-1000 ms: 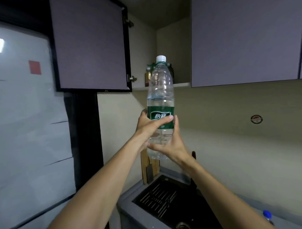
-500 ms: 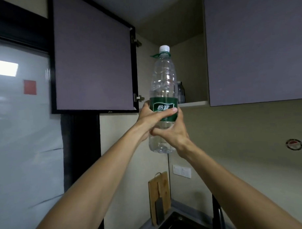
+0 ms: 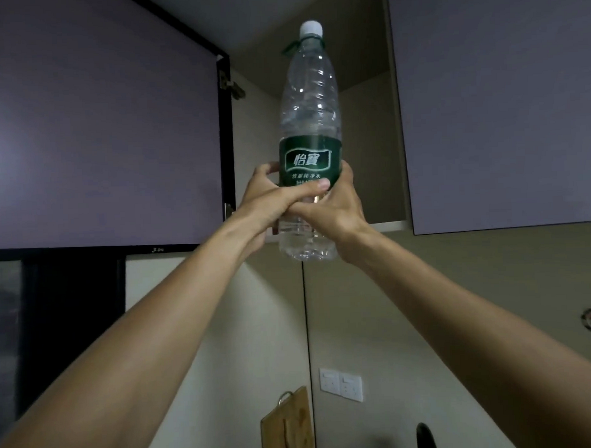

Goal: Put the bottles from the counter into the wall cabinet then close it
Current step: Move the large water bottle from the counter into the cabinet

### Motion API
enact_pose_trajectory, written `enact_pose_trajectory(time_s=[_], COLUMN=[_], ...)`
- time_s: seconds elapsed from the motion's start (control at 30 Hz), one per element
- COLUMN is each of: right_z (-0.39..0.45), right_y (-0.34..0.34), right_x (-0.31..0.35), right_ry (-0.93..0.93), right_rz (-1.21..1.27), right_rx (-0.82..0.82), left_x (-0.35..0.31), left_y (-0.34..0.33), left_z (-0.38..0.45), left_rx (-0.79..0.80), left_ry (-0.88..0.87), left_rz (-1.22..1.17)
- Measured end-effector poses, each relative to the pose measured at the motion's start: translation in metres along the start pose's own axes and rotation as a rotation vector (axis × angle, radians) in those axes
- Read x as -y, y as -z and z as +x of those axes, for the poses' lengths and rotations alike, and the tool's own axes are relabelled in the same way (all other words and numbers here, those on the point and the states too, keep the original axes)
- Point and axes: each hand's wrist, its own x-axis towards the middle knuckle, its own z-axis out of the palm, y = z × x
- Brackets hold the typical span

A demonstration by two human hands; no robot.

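Observation:
A tall clear water bottle (image 3: 308,99) with a white cap and a green label stands upright in front of the open wall cabinet (image 3: 366,87). My left hand (image 3: 270,201) wraps its lower half from the left, thumb across the front. From the right, my right hand (image 3: 337,209) grips the same part. The bottle's base hangs just below the cabinet's shelf edge (image 3: 391,225). The cabinet door (image 3: 99,123) is swung open to the left. The bottle hides most of the shelf's inside.
A shut grey cabinet door (image 3: 501,102) is to the right of the opening. Below, a wooden cutting board (image 3: 287,425) leans in the wall corner, near white wall sockets (image 3: 341,384) and a black tap (image 3: 425,438). A dark window frame (image 3: 73,315) is at the left.
Both hands have lifted the bottle from above the sink up to the cabinet opening. My view has tilted upward, so the sink and counter have dropped out of sight.

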Motion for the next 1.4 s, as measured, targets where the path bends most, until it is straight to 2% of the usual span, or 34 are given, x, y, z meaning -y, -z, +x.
enact_pose_trajectory(time_s=[0.23, 0.37, 0.57, 0.73, 0.87, 0.93, 1.0, 1.1, 1.2, 1.4], right_z=[0.049, 0.089, 0.140, 0.169, 0.196, 0.207, 0.215, 0.227, 0.240, 0.250], right_y=[-0.010, -0.015, -0.012, 0.000, 0.012, 0.019, 0.024, 0.034, 0.042, 0.019], right_x=[-0.039, -0.058, -0.096, -0.128, -0.157, -0.166, -0.172, -0.182, -0.187, -0.183], right_ry=[0.013, 0.096, 0.141, 0.044, -0.116, -0.158, -0.170, -0.242, -0.414, -0.639], right_rz=[-0.084, -0.192, -0.409, -0.506, -0.545, -0.525, -0.555, -0.794, -1.059, -1.140], right_rx=[-0.036, -0.093, -0.197, -0.257, -0.296, -0.252, -0.129, -0.099, -0.077, -0.018], left_x=[0.041, 0.062, 0.094, 0.126, 0.154, 0.162, 0.169, 0.177, 0.181, 0.197], left_y=[-0.007, -0.012, -0.033, -0.063, -0.088, -0.097, -0.102, -0.106, -0.108, -0.112], left_z=[0.062, 0.112, 0.176, 0.214, 0.242, 0.248, 0.258, 0.275, 0.277, 0.284], left_rx=[0.015, 0.068, 0.167, 0.249, 0.348, 0.360, 0.392, 0.491, 0.595, 0.539], left_ry=[-0.054, -0.121, -0.132, -0.095, -0.061, -0.041, -0.052, -0.097, -0.082, -0.151], left_rz=[-0.102, -0.150, -0.242, -0.307, -0.339, -0.361, -0.352, -0.238, -0.047, 0.188])
